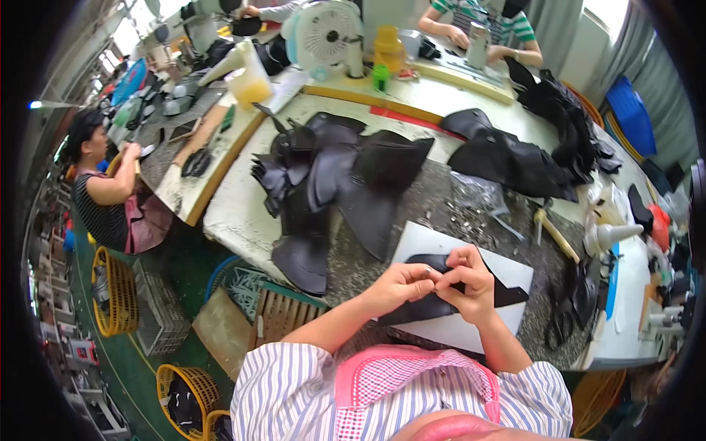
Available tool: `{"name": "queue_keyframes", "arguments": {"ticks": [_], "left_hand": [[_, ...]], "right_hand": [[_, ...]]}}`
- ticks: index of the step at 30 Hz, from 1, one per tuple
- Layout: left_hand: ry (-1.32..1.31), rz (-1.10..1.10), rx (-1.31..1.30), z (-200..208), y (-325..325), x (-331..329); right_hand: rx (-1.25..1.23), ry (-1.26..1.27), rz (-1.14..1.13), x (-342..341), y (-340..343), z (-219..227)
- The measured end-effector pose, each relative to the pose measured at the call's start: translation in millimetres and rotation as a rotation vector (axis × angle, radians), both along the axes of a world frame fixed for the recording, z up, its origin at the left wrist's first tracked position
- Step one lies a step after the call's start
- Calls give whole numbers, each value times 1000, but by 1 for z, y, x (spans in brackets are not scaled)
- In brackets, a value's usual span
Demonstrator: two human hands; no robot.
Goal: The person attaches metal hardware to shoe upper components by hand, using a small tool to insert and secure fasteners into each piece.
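My left hand point(403, 287) and my right hand point(468, 284) meet fingertip to fingertip in front of me. Both are closed in a pinch. Something small and shiny shows at the left fingertips, too small to name. What the right fingers hold, if anything, is hidden. Below them a black leather-like piece point(507, 295) lies on a white board point(506, 268), partly covered by my hands. To the left, a pile of black cut pieces point(379, 173) spreads over the table.
A hammer point(557, 235) and black scissors point(560, 325) lie to the right. Behind the hammer are clear plastic point(476, 192) and more black pieces point(507, 158). A white fan point(329, 35) stands at the back. Co-workers sit at left and across. Yellow baskets point(114, 294) stand on the floor.
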State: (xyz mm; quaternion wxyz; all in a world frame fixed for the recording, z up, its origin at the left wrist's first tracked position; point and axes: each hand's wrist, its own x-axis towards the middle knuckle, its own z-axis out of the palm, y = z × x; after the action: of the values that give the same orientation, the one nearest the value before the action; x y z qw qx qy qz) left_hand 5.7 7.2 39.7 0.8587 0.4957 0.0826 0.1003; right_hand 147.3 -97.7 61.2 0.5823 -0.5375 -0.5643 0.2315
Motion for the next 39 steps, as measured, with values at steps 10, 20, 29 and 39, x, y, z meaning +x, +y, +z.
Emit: {"name": "queue_keyframes", "arguments": {"ticks": [10, 20, 29, 39], "left_hand": [[-29, 134, -290, -11, -20, 5], [404, 500, 1148, -2, 22, -3], [453, 360, 1041, -24, 4, 0], [327, 350, 244, -26, -1, -6]], "right_hand": [[59, 120, -96, -9, -2, -19], [-202, 380, -101, -3, -3, -25], [-415, 395, -136, -3, -3, -49], [-188, 369, -165, -11, 7, -56]]}}
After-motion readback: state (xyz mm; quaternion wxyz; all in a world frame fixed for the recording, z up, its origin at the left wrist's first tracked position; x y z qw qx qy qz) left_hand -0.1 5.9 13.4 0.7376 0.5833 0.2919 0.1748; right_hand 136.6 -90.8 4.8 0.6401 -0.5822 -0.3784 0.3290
